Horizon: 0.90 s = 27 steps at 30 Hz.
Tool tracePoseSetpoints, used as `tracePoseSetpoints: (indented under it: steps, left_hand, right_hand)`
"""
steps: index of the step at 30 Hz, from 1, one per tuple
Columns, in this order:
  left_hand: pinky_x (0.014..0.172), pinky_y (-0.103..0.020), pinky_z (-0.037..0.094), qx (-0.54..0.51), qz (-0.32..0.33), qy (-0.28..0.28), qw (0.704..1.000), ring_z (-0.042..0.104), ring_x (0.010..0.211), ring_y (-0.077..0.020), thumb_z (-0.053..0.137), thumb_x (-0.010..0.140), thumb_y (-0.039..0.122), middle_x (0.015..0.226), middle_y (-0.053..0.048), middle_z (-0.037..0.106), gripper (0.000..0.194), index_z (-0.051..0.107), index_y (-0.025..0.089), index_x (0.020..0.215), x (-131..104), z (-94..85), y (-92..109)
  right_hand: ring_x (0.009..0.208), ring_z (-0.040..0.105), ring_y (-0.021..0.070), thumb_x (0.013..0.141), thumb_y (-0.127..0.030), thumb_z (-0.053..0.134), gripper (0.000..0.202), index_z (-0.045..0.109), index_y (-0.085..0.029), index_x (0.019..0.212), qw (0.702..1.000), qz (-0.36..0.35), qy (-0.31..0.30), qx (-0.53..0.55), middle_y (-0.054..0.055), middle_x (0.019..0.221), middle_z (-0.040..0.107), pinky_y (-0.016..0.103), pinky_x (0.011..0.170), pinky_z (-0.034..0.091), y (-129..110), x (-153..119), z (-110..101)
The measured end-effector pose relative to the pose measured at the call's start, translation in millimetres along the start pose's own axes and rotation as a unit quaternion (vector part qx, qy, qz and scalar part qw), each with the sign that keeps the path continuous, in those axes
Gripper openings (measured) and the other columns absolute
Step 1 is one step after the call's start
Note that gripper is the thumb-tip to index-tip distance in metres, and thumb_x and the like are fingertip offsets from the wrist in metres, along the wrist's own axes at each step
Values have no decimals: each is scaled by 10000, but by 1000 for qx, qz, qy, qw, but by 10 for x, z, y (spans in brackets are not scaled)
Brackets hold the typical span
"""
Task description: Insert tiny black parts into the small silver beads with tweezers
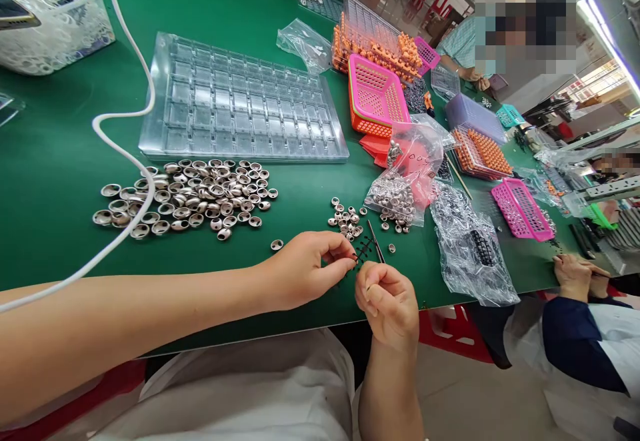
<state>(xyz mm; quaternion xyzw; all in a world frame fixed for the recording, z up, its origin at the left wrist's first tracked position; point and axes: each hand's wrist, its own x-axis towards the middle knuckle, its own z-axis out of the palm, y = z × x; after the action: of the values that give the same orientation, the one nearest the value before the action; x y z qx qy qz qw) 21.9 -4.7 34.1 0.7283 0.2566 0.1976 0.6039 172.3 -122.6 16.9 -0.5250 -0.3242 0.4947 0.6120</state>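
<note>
My left hand (320,266) pinches a small black plastic sprue (365,250) with short side branches, just above the table's near edge. Close by on the right, my right hand (387,300) has its fingers curled together; whatever they pinch is too small to make out. A thin dark pointed tool (376,241) reaches out from behind the right fingers, and I cannot tell whether the hand holds it. Beyond the hands sits a small cluster of silver ring-like metal parts (347,218). One single silver part (277,245) lies beside my left wrist.
A large pile of silver parts (200,191) lies left, before a clear compartment tray (245,104). A white cable (125,151) crosses there. Bagged silver parts (395,194), a clear plastic bag (470,248) and pink baskets (380,88) stand right. Co-workers' hands (575,274) are farther right.
</note>
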Motion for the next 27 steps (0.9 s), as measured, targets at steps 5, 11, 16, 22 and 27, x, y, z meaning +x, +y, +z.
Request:
tracePoseSetpoints:
  steps: [5,11,16,22,27]
  left_hand:
    - [669,-234,489,-5,-13,1,1000,634,726,-148,562,882,336,773,-2,709,198,660,180,809,20,-7,15]
    - [666,-247,484,-17,-38,-14,999,636,726,-158,567,883,350,785,-13,713,221,688,169,845,19,28,-46]
    - [641,-234,468,-22,-46,-10,999,615,685,-144,580,879,337,732,4,695,207,693,168,841,13,33,-62]
    - [612,-223,460,-29,-47,-6,998,606,654,-134,593,874,326,707,14,685,185,687,171,833,15,43,-63]
    - [605,-225,465,-34,-45,-11,998,604,646,-133,589,880,340,713,9,689,199,687,171,842,15,56,-82]
  right_hand:
    - [577,463,98,868,-270,674,117,644,-199,780,951,-92,112,-273,-17,715,557,239,502,347,-62,-37,-228]
    - [640,498,111,936,-195,570,128,647,-208,836,819,-155,48,-550,-12,778,596,267,632,415,-44,24,-342]
    - [665,532,122,943,-175,539,143,653,-207,862,789,-162,30,-591,3,804,625,268,638,422,1,49,-357]
    - [652,539,123,934,-174,553,136,682,-209,906,793,-165,38,-585,9,821,648,274,634,446,-13,35,-366]
    - [688,577,130,926,-219,607,83,689,-217,914,851,-172,107,-485,13,838,651,264,615,468,-48,-21,-245]
